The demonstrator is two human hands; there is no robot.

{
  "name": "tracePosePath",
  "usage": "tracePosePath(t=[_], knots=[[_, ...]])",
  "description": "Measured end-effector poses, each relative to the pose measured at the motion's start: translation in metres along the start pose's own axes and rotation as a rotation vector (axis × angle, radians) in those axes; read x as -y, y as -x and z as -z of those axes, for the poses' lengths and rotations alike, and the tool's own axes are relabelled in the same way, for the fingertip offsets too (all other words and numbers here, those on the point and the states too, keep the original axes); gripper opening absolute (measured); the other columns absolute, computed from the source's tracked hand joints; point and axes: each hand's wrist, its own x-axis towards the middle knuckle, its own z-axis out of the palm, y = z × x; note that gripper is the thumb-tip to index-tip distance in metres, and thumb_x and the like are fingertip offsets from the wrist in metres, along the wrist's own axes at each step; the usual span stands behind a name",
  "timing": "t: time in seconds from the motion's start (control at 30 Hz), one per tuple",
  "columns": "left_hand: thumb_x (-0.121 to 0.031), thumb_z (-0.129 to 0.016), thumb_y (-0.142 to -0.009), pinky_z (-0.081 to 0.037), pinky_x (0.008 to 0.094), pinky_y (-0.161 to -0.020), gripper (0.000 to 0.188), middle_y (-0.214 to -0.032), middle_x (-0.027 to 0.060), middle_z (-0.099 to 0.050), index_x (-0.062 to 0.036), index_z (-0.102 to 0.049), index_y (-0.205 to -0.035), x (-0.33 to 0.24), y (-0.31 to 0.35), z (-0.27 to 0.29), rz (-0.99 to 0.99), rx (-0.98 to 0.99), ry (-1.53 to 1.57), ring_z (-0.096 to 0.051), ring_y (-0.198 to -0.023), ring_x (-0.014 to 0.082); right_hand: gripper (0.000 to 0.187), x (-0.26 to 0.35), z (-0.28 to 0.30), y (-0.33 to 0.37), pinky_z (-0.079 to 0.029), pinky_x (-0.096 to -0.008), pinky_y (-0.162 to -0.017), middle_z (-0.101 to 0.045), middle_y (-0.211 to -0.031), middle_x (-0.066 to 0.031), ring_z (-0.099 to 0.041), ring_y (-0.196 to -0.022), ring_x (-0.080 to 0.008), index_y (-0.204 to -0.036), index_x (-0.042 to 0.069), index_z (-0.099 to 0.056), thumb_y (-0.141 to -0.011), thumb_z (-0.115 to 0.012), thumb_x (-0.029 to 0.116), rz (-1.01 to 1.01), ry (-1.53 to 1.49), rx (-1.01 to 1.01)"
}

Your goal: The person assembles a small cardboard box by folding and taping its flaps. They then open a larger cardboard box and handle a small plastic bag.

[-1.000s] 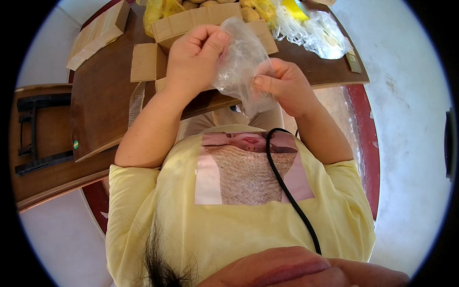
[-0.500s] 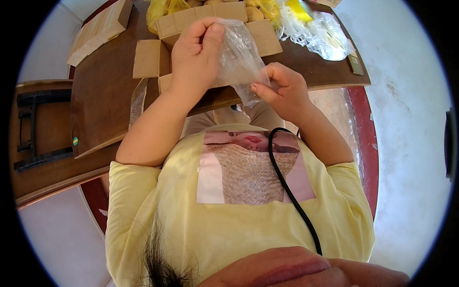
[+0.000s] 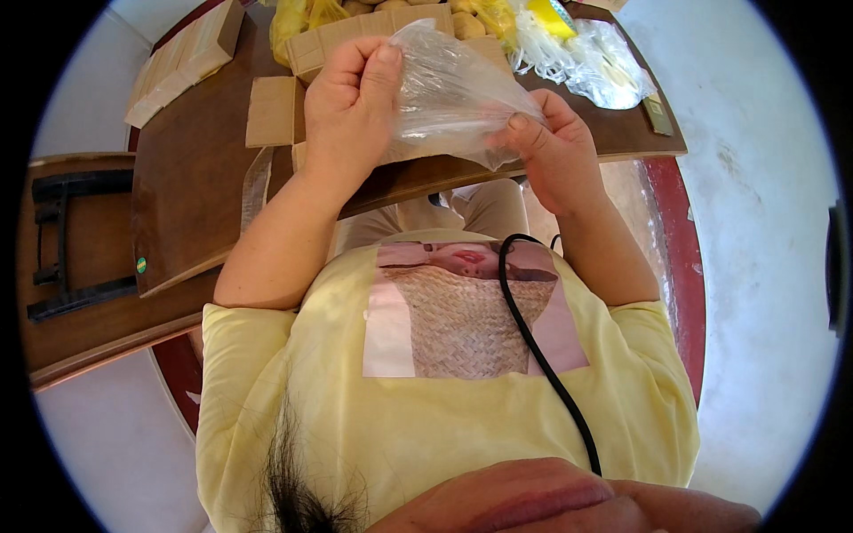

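Observation:
A clear plastic bag (image 3: 449,98) is stretched between both hands above the near edge of a brown wooden table (image 3: 191,191). My left hand (image 3: 349,107) pinches the bag's upper left edge between thumb and fingers. My right hand (image 3: 549,147) grips its lower right corner. The bag looks empty and crinkled. Behind it sit a cardboard box (image 3: 333,40) and yellow items (image 3: 298,18), partly hidden by the bag.
A flat cardboard piece (image 3: 271,111) lies left of my left hand. Folded cardboard strips (image 3: 182,62) rest at the table's far left. A heap of clear plastic bags (image 3: 586,58) lies at the far right. A dark wooden stool (image 3: 75,235) stands to the left. A black cable (image 3: 542,355) hangs over my yellow shirt.
Both hands have drawn apart a little, pulling the bag wider and flatter. My right hand shifted right and slightly down along the bag's edge.

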Motion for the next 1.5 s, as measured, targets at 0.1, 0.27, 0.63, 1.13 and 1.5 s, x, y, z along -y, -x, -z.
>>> tracePosePath(t=[0.1, 0.27, 0.63, 1.13, 1.5], knots=[[-0.02, -0.053, -0.1, -0.041, 0.0193, -0.055, 0.017, -0.074, -0.0044, -0.054, -0.0043, -0.058, -0.102, 0.0, 0.0, -0.005, 0.025, -0.033, 0.095, -0.047, -0.062, 0.0028, 0.012, 0.007, -0.019, 0.002, -0.051, -0.0263, -0.07, -0.065, -0.085, -0.0025, -0.061, -0.075, -0.0115, -0.1, 0.004, -0.057, -0.093, -0.063, 0.011, 0.003, -0.175, -0.142], [-0.021, -0.053, -0.1, -0.039, 0.0197, -0.053, 0.017, -0.073, -0.0035, -0.053, -0.005, -0.057, -0.102, -0.001, 0.004, -0.012, 0.083, -0.077, 0.175, -0.045, -0.06, 0.0034, 0.01, 0.006, -0.015, 0.005, -0.045, -0.0225, -0.05, -0.061, -0.075, -0.0015, -0.054, -0.056, -0.0086, -0.099, 0.005, -0.056, -0.094, -0.061, 0.012, 0.113, -0.086, -0.17], [-0.021, -0.053, -0.1, -0.04, 0.0192, -0.059, 0.016, -0.079, -0.0037, -0.056, -0.0059, -0.058, -0.1, 0.006, 0.003, -0.009, 0.169, -0.07, 0.312, -0.048, -0.068, 0.0033, 0.013, 0.007, -0.022, 0.008, -0.034, -0.0192, -0.039, -0.056, -0.066, 0.0008, -0.045, -0.047, -0.0047, -0.099, 0.006, -0.059, -0.093, -0.064, 0.016, 0.168, -0.091, -0.269], [-0.021, -0.056, -0.099, -0.042, 0.0196, -0.056, 0.013, -0.082, -0.0038, -0.059, -0.0084, -0.058, -0.095, 0.001, 0.004, -0.006, 0.261, -0.091, 0.47, -0.052, -0.068, 0.0032, 0.032, 0.007, -0.019, 0.006, -0.037, -0.0227, -0.042, -0.058, -0.065, -0.0019, -0.05, -0.049, -0.0087, -0.091, 0.006, -0.06, -0.1, -0.05, 0.035, 0.11, -0.093, -0.306], [-0.018, -0.055, -0.098, -0.045, 0.0224, -0.069, 0.012, -0.087, -0.0016, -0.06, -0.0064, -0.058, -0.097, 0.004, 0.003, 0.002, 0.216, -0.152, 0.338, -0.055, -0.077, 0.0064, 0.066, 0.007, -0.009, 0.013, -0.047, -0.0305, -0.05, -0.065, -0.085, -0.0093, -0.061, -0.062, -0.019, -0.121, 0.004, -0.055, -0.086, -0.057, 0.061, -0.067, 0.171, -0.026]])
